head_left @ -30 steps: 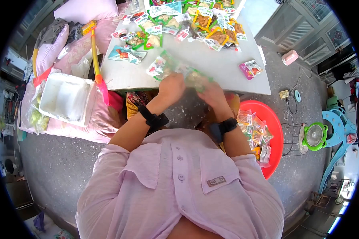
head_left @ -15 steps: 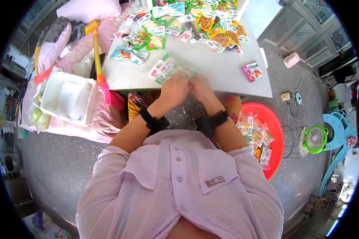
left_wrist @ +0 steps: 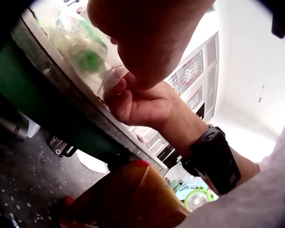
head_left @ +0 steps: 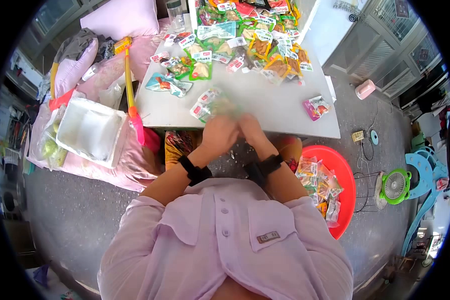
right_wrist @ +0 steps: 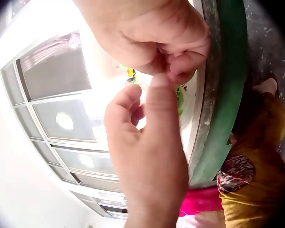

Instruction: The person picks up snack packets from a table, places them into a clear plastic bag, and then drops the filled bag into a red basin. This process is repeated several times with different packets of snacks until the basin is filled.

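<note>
A clear plastic bag (left_wrist: 85, 52) holding green-edged snack packets (head_left: 205, 104) with red-and-white labels lies at the table's front edge. My left hand (head_left: 220, 134) grips the gathered near end of the bag with curled fingers. Right beside it, my right hand (head_left: 254, 134) pinches the bag's end between thumb and fingers; in the left wrist view the right hand (left_wrist: 142, 107) shows this pinch on the crumpled plastic. From the right wrist, the left hand (right_wrist: 156, 38) hides much of the bag, and the right thumb points toward the left fingers.
Many snack packets (head_left: 260, 47) are heaped at the back of the table (head_left: 275, 117). A purple packet (head_left: 316, 107) lies at the right, a blue packet (head_left: 167, 85) at the left. A red basin (head_left: 347, 200) with bagged packets stands on the floor; a white foam box (head_left: 90, 132) sits left.
My right hand has come left to meet the left hand at the bag's near end. Earlier the hands were apart with the bag stretched between them. The head view has tilted up slightly.
</note>
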Demonstrator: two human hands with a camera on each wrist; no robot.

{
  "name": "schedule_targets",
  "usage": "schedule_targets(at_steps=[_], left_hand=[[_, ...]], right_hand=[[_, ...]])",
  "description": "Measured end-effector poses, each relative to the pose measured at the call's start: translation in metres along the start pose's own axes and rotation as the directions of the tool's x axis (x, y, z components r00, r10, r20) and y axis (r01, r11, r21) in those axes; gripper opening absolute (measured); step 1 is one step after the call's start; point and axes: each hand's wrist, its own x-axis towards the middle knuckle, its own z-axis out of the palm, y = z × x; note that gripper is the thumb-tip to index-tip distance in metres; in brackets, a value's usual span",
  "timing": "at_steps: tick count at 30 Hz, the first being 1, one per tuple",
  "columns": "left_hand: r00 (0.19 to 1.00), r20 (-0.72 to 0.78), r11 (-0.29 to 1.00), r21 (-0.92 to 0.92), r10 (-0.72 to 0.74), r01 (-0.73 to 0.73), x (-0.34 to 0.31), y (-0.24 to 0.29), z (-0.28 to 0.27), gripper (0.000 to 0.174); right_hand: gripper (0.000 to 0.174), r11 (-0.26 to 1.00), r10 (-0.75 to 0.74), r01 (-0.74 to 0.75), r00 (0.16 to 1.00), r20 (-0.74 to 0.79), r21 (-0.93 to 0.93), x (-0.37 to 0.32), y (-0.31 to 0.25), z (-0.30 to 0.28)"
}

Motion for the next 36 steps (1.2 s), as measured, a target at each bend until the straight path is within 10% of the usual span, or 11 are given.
schedule_targets(at_steps=[11,14,23,26,28,36], left_hand=[[0.988,0.044,0.985,0.084,0.147,-0.15,0.001,-0.03,0.009,0.02],[0.989,-0.008,0.989,-0.001,0.149,-0.149,0.018,-0.039,-0.011,0.016],[0.971,0.161,0.922,-0.32,-0.174,0.218,0.068,-0.027,-0.077,0.016],[0.94,0.285,0.877,-0.382,-0.19,0.293,0.064,-0.005,-0.085,0.021],[0.911,0.356,0.833,-0.423,-0.21,0.357,0.059,0.004,-0.088,0.02],[0.843,0.525,0.614,-0.629,-0.117,0.477,0.022,0.007,-0.072,0.017]], right_hand=[[0.016,0.889,-0.116,0.112,0.993,0.02,-0.444,0.001,0.008,-0.032],[0.025,0.671,-0.563,0.393,0.822,-0.086,-0.629,-0.001,0.0,-0.037],[0.049,0.362,-0.679,0.561,0.706,0.203,-0.744,-0.051,-0.089,-0.025],[0.04,0.089,-0.779,0.716,0.483,0.4,-0.692,-0.061,-0.087,-0.012],[0.027,0.223,-0.535,0.616,0.725,0.434,-0.755,-0.069,-0.085,-0.007],[0.015,0.387,-0.495,0.523,0.813,0.307,-0.76,-0.124,-0.062,-0.034]])
